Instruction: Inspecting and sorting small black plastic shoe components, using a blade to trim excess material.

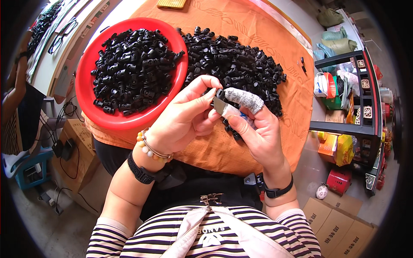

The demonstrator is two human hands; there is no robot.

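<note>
My left hand [188,111] pinches a small black plastic cord lock [220,92] between thumb and fingertips, over the near edge of the loose heap. In my right hand [261,134] is a short flat metal blade [220,105] with a white-wrapped handle, its end touching or very close to the cord lock. A grey knitted sleeve [245,99] covers my right index finger. Beyond my hands, a heap of black cord locks [234,62] lies on the orange cloth [297,103]. To the left, a red plastic basin [82,88] holds a large pile of similar pieces [131,71].
A yellow object [172,3] lies at the cloth's far edge. Right of the table stands a dark rack [340,127] with bags and boxes; cardboard boxes [340,228] lie below. At left are a carton [71,150], cables, a blue stool [32,170] and another person's arm [17,77].
</note>
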